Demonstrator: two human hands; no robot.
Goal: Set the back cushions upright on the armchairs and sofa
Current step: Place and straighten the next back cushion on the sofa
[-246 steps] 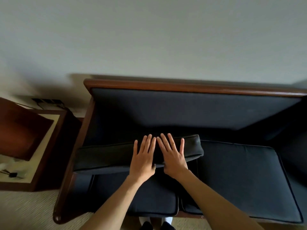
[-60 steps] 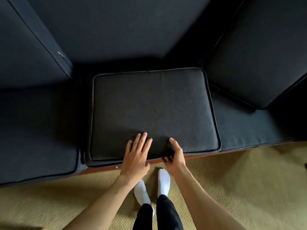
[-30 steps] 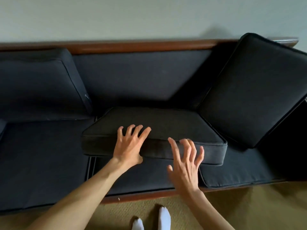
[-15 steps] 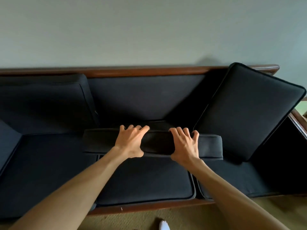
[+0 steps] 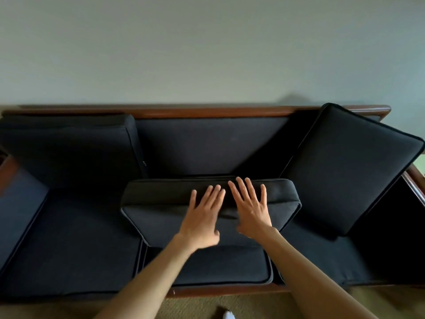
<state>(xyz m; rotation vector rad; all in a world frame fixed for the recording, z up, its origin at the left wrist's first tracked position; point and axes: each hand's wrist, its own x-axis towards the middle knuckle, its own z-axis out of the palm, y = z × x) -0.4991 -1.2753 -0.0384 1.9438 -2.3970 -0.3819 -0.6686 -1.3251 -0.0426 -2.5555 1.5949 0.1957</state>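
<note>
Left hand: the left hand [image 5: 202, 217] lies flat with fingers straight and spread on the middle back cushion [image 5: 161, 215], at centre frame; it grasps nothing, it only presses.
Right hand: the right hand [image 5: 251, 209] lies just beside the left in the same way, fingers straight, fingertips [image 5: 239, 180] reaching the cushion's far top edge; released, pressing.
Middle back cushion: half raised at centre frame, its near face tilted toward the camera and its lower edge on the seat cushion [image 5: 218, 265], its top well short of the sofa backrest [image 5: 207, 143].
Step in hand: pushing this cushion back to stand against the backrest, as I judge it.
How to do it well: push with both palms evenly so that neither end swings ahead; keep the lower edge sliding back into the seat's crease, or the cushion will likely slump forward again.
Left cushion: the left back cushion [image 5: 69, 150], at left of frame, stands against the backrest.
Right cushion: the right back cushion [image 5: 349, 166], at right of frame, leans askew on one corner and looks yet to be straightened.
Sofa frame: wooden rail [image 5: 207, 111] along the top, against the wall [image 5: 207, 49].
</note>
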